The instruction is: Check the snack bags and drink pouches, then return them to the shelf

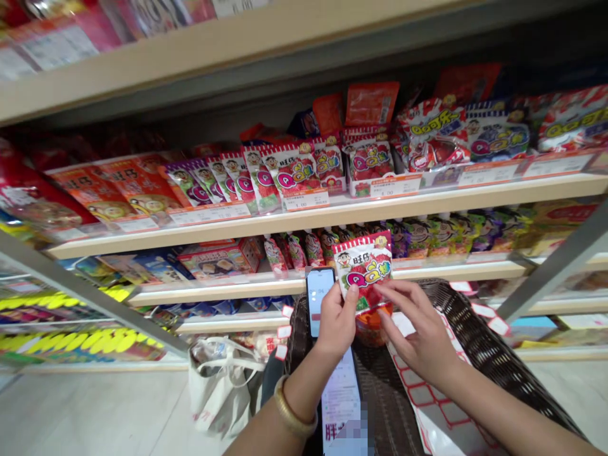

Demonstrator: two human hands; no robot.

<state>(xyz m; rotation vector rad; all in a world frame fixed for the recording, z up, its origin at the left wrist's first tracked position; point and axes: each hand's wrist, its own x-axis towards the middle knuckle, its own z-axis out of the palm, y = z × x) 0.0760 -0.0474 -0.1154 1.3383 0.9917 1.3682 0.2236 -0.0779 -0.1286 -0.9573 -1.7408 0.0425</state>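
A small bag of gummy candy (365, 259), white and red with strawberries printed on it, is held upright in front of the shelves. My left hand (335, 320), with a gold bangle on the wrist, grips its lower left side, thumb on the front. My right hand (420, 332) is at the bag's lower right, fingers stretched and apart, the fingertips at or very near its surface. Just below the bag, an orange-red item (370, 329) is partly hidden. A sheet of red-framed labels (434, 396) lies under my right forearm, over a dark wicker basket (498, 354).
Similar candy bags (294, 168) line the shelf (266, 221) ahead, with price tags along its edge. Lit phone screens (342, 386) lie beside my left hand. White stickers (284, 331) cling to the basket rim. A white tote bag (221, 386) stands on the floor at left.
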